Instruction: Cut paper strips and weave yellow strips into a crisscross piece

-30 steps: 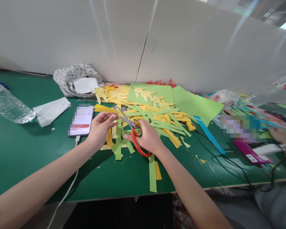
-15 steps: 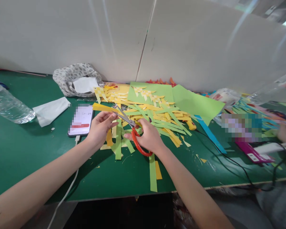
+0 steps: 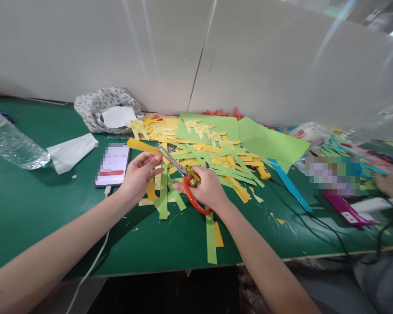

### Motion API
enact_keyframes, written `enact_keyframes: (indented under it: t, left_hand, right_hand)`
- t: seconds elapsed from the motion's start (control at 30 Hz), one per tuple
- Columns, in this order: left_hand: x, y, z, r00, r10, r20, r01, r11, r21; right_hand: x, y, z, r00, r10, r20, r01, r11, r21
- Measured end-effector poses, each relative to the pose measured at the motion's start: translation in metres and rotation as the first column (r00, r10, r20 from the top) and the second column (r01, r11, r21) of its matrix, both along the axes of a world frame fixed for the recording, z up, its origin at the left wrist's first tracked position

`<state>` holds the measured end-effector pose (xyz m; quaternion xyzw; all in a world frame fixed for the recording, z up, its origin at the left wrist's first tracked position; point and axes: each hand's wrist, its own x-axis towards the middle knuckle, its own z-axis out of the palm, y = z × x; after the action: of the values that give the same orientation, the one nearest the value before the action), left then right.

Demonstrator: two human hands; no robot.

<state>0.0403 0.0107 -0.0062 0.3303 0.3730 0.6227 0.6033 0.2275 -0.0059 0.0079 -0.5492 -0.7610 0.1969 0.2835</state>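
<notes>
My right hand [image 3: 207, 188] is closed round the red handles of a pair of scissors [image 3: 183, 176], whose steel blades point up and left. My left hand [image 3: 138, 174] pinches a yellow paper strip [image 3: 140, 145] and holds it at the blades. Under both hands lies a heap of green and yellow paper strips [image 3: 216, 163] on the green table [image 3: 29, 200]. One long green strip [image 3: 211, 237] reaches the table's front edge.
A phone [image 3: 113, 165] on a white cable lies left of my left hand. A plastic bottle [image 3: 9, 144], a tissue [image 3: 70, 151] and a patterned cloth [image 3: 101, 109] sit further left. Green sheets [image 3: 271, 141] lie behind. Another person's hand [image 3: 388, 185], a power strip [image 3: 345, 211] and black cables are at right.
The scissor blades have closed further along the yellow strip, and my right hand has shifted slightly lower. The other person's hand at the right has moved a little.
</notes>
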Motion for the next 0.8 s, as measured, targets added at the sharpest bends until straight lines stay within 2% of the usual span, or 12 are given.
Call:
enact_keyframes:
  t: [0.3, 0.43, 0.67, 0.8]
  left_hand:
    - [-0.0004, 0.0008, 0.0007, 0.999, 0.008, 0.036, -0.008, 1.000, -0.022]
    - [-0.0014, 0.0011, 0.0011, 0.999, 0.008, 0.045, -0.006, 0.999, -0.036]
    - [-0.0012, 0.0007, 0.0009, 0.999, -0.018, 0.037, 0.019, 0.999, -0.041]
    - [-0.0008, 0.0003, 0.0008, 0.999, -0.048, 0.009, 0.049, 0.998, -0.027]
  right_hand:
    - [-0.0011, 0.0015, -0.0029, 1.000, 0.005, 0.002, -0.005, 0.997, 0.080]
    - [-0.0010, 0.0010, -0.0051, 1.000, -0.004, 0.012, 0.003, 0.998, 0.061]
    - [0.0030, 0.0029, -0.0043, 0.978, -0.062, 0.198, 0.047, 0.996, 0.076]
    - [0.0027, 0.0028, -0.0047, 0.976, -0.025, 0.216, 0.012, 0.998, 0.063]
